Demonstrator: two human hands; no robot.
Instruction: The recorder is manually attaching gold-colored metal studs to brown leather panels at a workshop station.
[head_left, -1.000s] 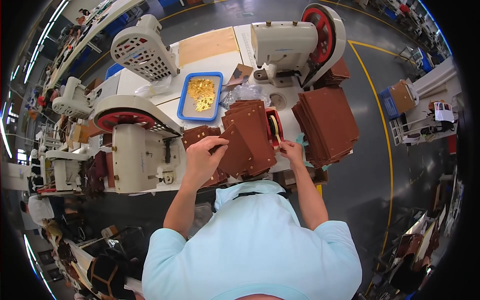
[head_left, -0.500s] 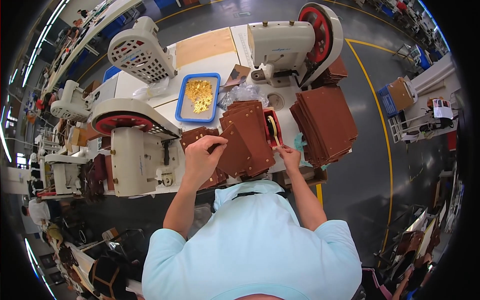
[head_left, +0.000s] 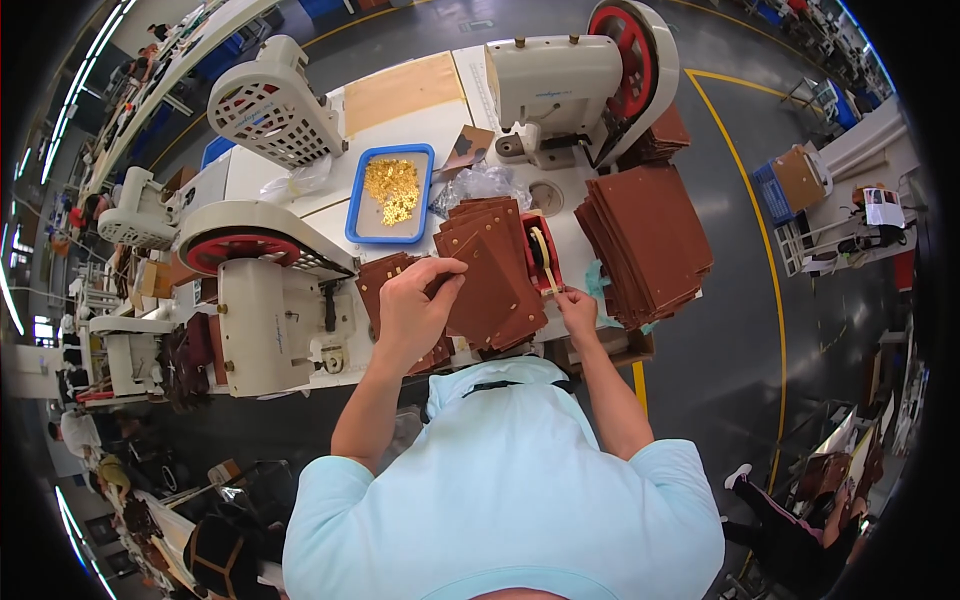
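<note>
The person's left hand (head_left: 415,305) is raised over the near edge of the white tabletop (head_left: 420,115), forearm coming up from below, wrist bent, fingers curled. Its grip is closed, thumb against fingertips, on the left edge of a flat brown leather panel (head_left: 490,285). That panel lies on top of a fanned stack of similar brown leather pieces (head_left: 485,225) in the middle of the tabletop, its long axis running from near left to far right, tilted a little.

The right hand (head_left: 575,305) sits lower and to the right, forearm angled inward. Its fingers pinch a narrow pale strip (head_left: 545,265) that runs away from the hand toward the far side, lying in a small red tray (head_left: 545,250) just beside the stack.

Further right a larger pile of brown leather sheets (head_left: 645,235) rests at the tabletop's edge. On the far left of the stack stands a blue-rimmed tray of small gold fittings (head_left: 390,190), and beyond, a cream-coloured press machine with a red wheel (head_left: 570,80).
</note>
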